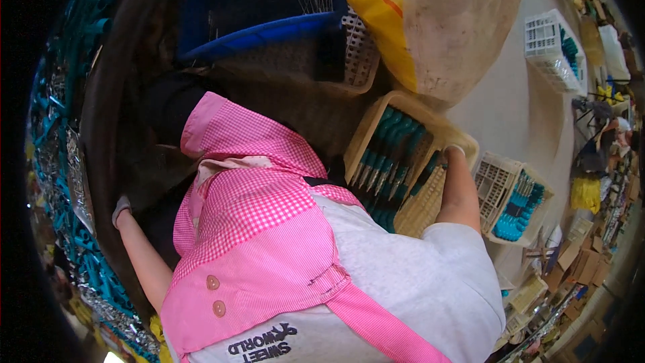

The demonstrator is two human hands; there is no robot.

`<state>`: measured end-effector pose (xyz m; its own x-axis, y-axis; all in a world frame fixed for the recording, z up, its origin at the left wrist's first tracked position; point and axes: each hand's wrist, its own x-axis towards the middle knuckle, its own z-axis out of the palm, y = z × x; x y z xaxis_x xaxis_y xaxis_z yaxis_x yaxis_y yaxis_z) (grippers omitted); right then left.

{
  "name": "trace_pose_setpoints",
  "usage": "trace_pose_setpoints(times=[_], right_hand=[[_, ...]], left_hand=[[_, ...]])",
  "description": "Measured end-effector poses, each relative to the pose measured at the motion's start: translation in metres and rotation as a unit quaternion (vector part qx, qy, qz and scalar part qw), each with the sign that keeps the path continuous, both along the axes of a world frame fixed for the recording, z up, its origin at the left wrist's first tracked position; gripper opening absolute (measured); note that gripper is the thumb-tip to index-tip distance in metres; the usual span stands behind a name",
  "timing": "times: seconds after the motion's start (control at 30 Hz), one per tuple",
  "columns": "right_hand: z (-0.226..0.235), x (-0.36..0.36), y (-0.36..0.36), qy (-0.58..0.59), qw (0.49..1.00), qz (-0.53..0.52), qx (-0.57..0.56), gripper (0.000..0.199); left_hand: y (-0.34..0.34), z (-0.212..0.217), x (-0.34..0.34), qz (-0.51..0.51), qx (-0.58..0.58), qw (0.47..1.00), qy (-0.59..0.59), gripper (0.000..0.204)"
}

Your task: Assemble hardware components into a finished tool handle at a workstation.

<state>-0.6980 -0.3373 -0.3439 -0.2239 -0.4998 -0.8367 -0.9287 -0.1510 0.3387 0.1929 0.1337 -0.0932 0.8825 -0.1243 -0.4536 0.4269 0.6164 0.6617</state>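
Note:
My right hand, in a pale glove, reaches into a cream plastic crate at my right. Dark teal-handled pieces lie right beside its fingers, which are mostly hidden, so a grip cannot be made out. Rows of teal-handled tools with metal shafts lie in the same crate. Away to the left, my left hand, also gloved, is at the dark edge of a bench. Its fingers are small and shadowed there, and nothing is plainly seen in them.
Teal and metal parts are heaped on the left bench. Ahead are a blue bin and a large white-and-yellow sack. White crates of teal-handled tools stand at the right and far right. Cardboard boxes lie farther off.

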Motion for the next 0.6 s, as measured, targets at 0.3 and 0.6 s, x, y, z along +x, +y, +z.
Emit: trace_pose_setpoints(times=[0.3,0.6], right_hand=[[-0.022,0.097,-0.010,-0.035,0.988,-0.150,-0.023,0.043],[-0.015,0.134,0.008,-0.142,0.899,-0.322,-0.260,0.042]], left_hand=[[-0.009,0.022,-0.027,-0.085,0.079,0.993,0.021,0.052],[0.005,0.064,-0.085,-0.086,0.112,0.988,0.063,0.052]])
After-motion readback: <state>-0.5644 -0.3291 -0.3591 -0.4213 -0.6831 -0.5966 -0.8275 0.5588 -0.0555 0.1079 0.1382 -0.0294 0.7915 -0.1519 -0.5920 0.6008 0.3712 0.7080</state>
